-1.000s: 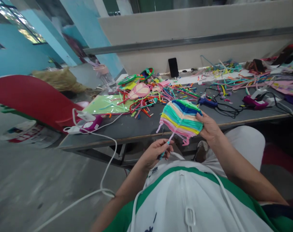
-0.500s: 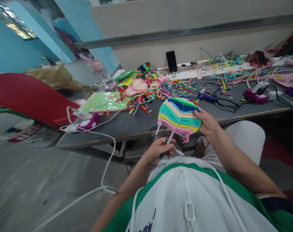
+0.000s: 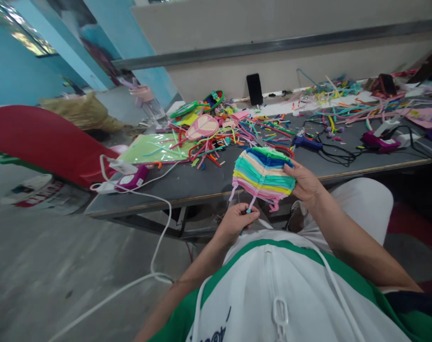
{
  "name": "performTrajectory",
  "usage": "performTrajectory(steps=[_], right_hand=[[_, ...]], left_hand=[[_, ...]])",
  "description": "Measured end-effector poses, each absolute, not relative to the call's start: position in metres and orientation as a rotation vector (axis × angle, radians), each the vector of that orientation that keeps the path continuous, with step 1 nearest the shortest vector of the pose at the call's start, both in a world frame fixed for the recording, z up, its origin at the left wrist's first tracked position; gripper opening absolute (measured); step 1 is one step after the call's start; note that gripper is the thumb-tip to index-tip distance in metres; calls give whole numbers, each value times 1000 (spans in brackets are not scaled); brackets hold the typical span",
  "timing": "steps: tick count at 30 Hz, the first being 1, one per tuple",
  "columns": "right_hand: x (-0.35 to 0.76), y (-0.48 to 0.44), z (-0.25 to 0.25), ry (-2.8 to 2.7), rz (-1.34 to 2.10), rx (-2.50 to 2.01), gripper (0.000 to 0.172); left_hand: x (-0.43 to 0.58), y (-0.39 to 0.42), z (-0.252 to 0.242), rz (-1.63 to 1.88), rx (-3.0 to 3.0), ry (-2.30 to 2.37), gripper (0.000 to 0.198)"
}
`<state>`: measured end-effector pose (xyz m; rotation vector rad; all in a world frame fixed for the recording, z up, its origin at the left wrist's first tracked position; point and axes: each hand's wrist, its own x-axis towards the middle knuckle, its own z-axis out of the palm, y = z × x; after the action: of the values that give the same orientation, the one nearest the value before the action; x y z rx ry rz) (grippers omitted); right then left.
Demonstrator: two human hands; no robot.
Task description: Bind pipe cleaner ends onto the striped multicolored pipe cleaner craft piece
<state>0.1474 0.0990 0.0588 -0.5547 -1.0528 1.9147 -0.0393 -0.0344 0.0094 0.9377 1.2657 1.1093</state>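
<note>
A striped pipe-cleaner piece [image 3: 264, 175] in blue, green, cream, teal, yellow and pink hangs in the air in front of the table's edge. My right hand [image 3: 305, 181] grips it by its right side, thumb on top. Below its lower edge, my left hand [image 3: 237, 221] is closed, pinching the end of a pale pink twisted stem [image 3: 252, 201] that hangs from the piece. A small teal bit shows at those fingertips. Another pink stem dangles free on the left, and a curled pink end hangs at the lower right.
On the grey table [image 3: 187, 187] lie heaps of loose pipe cleaners [image 3: 212, 152], a green plastic packet [image 3: 154, 147], a blue glue gun [image 3: 306, 142] and purple power sockets [image 3: 132, 179]. A black phone [image 3: 254, 89] leans at the back. A white cable [image 3: 162, 232] hangs left; a red chair [image 3: 48, 142] stands beyond.
My left hand has turned slightly, its fingers closer together around the stem. The striped piece has shifted slightly down and left in my right hand.
</note>
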Motion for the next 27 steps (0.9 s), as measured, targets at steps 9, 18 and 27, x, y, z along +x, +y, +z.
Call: performTrajectory(steps=[9,18,27], right_hand=[[146,98,57,-1081,1953,-522,39],[142,95,55,-1091,1982,-529,39],[140,98,48,-1021,2017,-527,33]], left_hand=[[-36,-35,15,1099,813,1193,34],[-37,-33,16,1055,678,1065,44],[-35,-30,10,1073,626,1098,41]])
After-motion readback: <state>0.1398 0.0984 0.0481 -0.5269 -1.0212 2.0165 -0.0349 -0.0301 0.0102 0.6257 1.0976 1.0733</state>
